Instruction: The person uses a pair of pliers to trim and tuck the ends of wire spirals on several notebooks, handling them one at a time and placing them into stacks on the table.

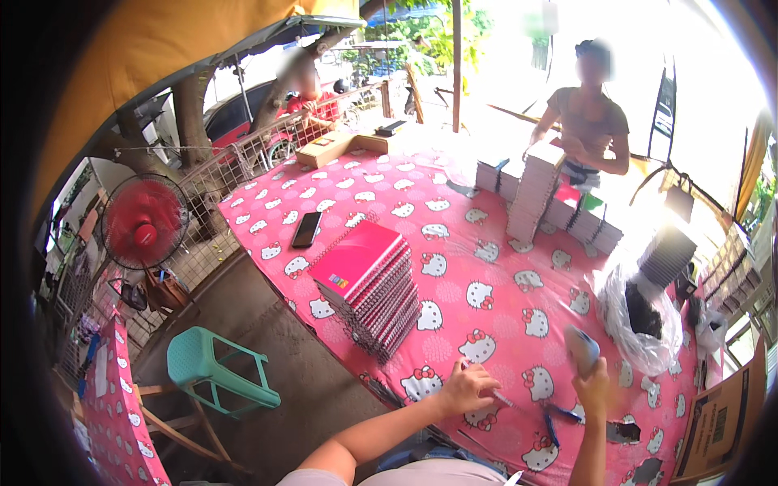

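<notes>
My left hand (470, 390) is closed over the table near its front edge, with a thin pale pinkish piece at its fingertips, too small to name. In my right hand (594, 387) is a rounded blue-and-white object (582, 347), smeared by motion, so its kind is unclear. Between and below the hands lies a blue-handled tool (553, 425) resembling pliers. A tall stack of pink spiral notebooks (369, 279) stands to the left of my hands, pink covers up and coil edges facing me.
A pink cartoon-cat tablecloth (454, 279) covers the table. On it are a black phone (307, 230), tall notebook stacks (535, 190), a clear plastic bag (640, 316) and a cardboard box (344, 148). A person (587, 121) stands across. Left are a green stool (215, 364) and a red fan (144, 223).
</notes>
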Demonstrator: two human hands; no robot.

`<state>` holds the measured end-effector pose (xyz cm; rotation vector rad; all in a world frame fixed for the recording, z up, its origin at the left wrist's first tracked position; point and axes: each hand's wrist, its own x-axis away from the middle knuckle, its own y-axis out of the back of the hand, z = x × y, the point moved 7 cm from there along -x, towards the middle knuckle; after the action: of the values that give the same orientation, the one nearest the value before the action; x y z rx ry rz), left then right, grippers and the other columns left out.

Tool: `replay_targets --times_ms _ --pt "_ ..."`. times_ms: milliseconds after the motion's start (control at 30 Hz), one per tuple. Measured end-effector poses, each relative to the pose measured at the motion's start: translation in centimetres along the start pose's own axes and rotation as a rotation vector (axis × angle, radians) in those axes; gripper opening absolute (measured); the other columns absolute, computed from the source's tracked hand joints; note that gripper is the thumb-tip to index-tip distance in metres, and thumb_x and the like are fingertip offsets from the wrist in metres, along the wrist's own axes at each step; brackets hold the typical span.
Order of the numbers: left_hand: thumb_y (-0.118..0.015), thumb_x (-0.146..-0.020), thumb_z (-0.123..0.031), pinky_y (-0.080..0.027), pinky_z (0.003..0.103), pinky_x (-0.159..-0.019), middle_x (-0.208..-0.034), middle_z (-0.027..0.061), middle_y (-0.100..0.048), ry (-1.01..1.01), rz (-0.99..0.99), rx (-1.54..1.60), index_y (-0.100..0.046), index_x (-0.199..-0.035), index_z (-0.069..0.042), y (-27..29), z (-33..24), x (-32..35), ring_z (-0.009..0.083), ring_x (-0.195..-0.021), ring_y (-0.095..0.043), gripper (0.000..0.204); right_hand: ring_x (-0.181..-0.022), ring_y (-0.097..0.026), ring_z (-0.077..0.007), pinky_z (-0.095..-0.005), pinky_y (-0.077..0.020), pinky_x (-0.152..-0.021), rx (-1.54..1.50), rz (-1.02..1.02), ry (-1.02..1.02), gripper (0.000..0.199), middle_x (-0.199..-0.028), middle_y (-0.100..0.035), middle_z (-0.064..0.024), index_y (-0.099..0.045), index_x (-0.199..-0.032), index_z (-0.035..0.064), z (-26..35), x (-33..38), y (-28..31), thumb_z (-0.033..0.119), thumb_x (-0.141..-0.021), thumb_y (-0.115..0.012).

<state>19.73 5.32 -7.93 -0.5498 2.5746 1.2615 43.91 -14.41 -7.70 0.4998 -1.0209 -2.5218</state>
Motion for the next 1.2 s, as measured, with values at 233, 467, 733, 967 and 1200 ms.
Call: replay_targets --times_ms 233,467,733,967,1200 --pt "-0.074 -0.07 -0.027 -0.024 0.057 -0.103 -0.085 0.0009 -0.065 0.037 0.092 0.083 -0.068 -0.091 -0.014 -0.7 0.2 -1.2 0.0171 -0.098 -0.06 0.025 -0.073 -0.059 -0.0123 -0.0307 -0.0494 -0.064 -0.69 0.587 0.123 0.043 -0.086 -0.064 -0.0008 -0.062 -0.108 0.003 5.6 5.1 -6.6 0.004 -0.064 -0.065" --pt "-0.075 -0.071 -0.029 -0.034 0.045 -0.097 -0.093 0.0061 -0.067 0.086 0.065 0.129 -0.064 -0.101 -0.011 0.9 0.3 -1.4 0.022 -0.095 -0.062 0.037 -0.086 -0.06 -0.0103 -0.0288 -0.0496 -0.078 -0.54 0.617 0.214 0.051 -0.093 -0.066 -0.005 -0.06 -0.113 0.0028 8.4 4.2 -6.9 0.006 -0.066 -0.079" --pt "-0.079 -0.067 -0.015 -0.046 0.041 -0.091 -0.094 0.0101 -0.065 -0.016 -0.043 0.215 -0.066 -0.087 -0.006 2.2 1.7 -2.1 0.03 -0.107 -0.057 0.026 -0.081 -0.062 -0.0133 -0.0284 -0.0498 -0.073 -0.545 0.675 0.051 0.041 -0.091 -0.067 -0.0044 -0.062 -0.105 0.0024 8.0 4.3 -5.8 0.001 -0.065 -0.072" --pt "-0.075 -0.067 -0.006 -0.047 0.039 -0.091 -0.094 0.0099 -0.065 -0.052 0.003 0.249 -0.065 -0.087 -0.006 2.2 1.8 -1.3 0.0294 -0.107 -0.057 0.022 -0.08 -0.063 -0.016 -0.0302 -0.0494 -0.074 -0.571 0.631 0.236 0.044 -0.088 -0.068 -0.0092 -0.061 -0.106 0.0013 9.9 5.2 -6.4 0.001 -0.063 -0.069" --pt "-0.075 -0.072 -0.007 -0.052 0.034 -0.082 -0.098 0.0106 -0.065 0.063 0.003 0.298 -0.065 -0.101 -0.005 2.2 1.9 -1.8 0.0228 -0.096 -0.064 0.031 -0.077 -0.06 -0.0101 -0.028 -0.0488 -0.069 -0.659 0.649 0.135 0.041 -0.086 -0.067 -0.0039 -0.062 -0.103 0.0028 9.5 4.6 -8.2 0.001 -0.064 -0.07"
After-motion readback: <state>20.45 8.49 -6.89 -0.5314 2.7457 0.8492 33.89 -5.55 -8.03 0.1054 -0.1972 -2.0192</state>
